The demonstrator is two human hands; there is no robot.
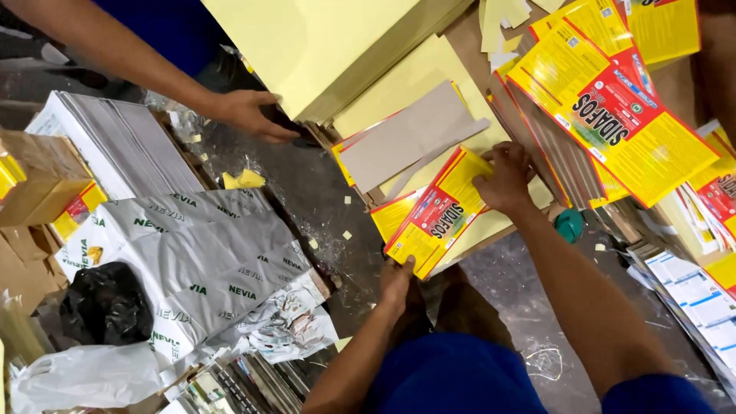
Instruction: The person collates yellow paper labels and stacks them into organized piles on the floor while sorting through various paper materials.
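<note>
Head view: my left hand [396,280] pinches the near corner and my right hand [505,180] grips the far edge of a yellow-and-red printed carton blank [435,215], held flat over the pale yellow sheets [414,80], while a co-worker's hand [249,115] steadies that stack's left edge.

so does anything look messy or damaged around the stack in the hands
Yes. Small yellow paper scraps lie scattered on the dark floor, and the silver wrapping on the left bundle is torn open and crumpled.
</note>
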